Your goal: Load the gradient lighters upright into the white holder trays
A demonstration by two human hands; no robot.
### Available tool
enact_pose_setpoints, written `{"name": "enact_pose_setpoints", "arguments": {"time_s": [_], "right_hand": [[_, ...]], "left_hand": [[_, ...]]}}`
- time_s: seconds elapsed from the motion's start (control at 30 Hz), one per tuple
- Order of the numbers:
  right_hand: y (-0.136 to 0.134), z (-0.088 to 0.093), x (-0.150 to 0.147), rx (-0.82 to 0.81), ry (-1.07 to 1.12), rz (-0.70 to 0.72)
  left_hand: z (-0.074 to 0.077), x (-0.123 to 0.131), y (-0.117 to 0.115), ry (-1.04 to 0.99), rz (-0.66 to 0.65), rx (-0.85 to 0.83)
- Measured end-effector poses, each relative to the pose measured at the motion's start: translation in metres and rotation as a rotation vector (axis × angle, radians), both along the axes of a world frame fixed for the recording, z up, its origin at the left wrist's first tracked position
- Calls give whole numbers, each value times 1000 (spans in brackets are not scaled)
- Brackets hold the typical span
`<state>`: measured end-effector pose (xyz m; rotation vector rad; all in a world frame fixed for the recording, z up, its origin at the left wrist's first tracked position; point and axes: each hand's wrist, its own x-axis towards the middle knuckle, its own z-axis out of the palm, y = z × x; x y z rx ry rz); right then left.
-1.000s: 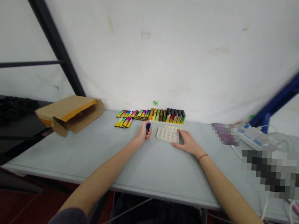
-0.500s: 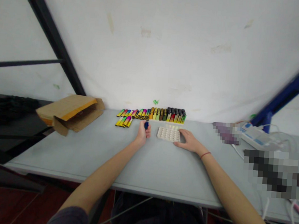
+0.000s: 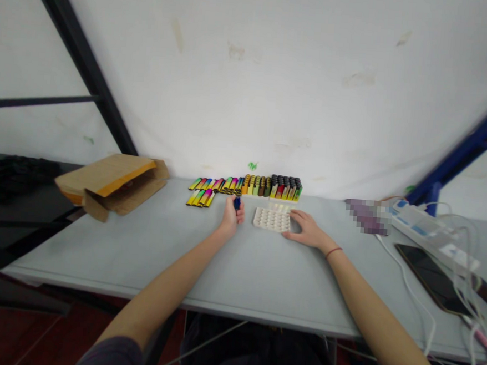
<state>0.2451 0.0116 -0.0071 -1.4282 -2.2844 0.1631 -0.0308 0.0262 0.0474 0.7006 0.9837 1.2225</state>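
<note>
My left hand [image 3: 232,214] is closed around a dark blue lighter [image 3: 237,202], held upright; the fingers cover its lower part. To its right, a white tray [image 3: 272,220] with rows of round holes lies on the table. My right hand [image 3: 307,230] spans the tray's right end, thumb at the near corner and fingers at the far corner. Behind my left hand lie several colourful lighters [image 3: 201,197] on their sides. Farther back stand rows of upright yellow and brown lighters [image 3: 256,185], beside a block of black-topped lighters [image 3: 285,187] in a pale base.
An open cardboard box [image 3: 110,181] lies at the left of the grey table [image 3: 158,260]. On the right are a white power strip [image 3: 427,234], a black phone [image 3: 432,276], a blurred purple item [image 3: 366,216] and loose white cables [image 3: 411,294]. A white wall [image 3: 266,95] rises behind.
The view has shifted very slightly. Both hands keep their holds, and the lighter and tray stay nearly where they were.
</note>
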Motion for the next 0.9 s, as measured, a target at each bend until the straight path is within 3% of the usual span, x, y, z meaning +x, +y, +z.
{"name": "enact_pose_setpoints", "arguments": {"time_s": [0.13,0.33,0.4,0.57,0.9], "right_hand": [[-2,-1,-2,24,-34,-9],[-1,-4,-2,83,-56,15],[-1,-5,-2,92,-61,25],[-1,-4,-4,86,-58,25],[-1,-5,-4,64,-46,18]], "left_hand": [[-1,13,6,157,-97,179],[-3,54,21,663,-258,731],[-6,67,27,759,-282,843],[-14,83,36,885,-317,872],[-20,81,42,956,-289,918]]}}
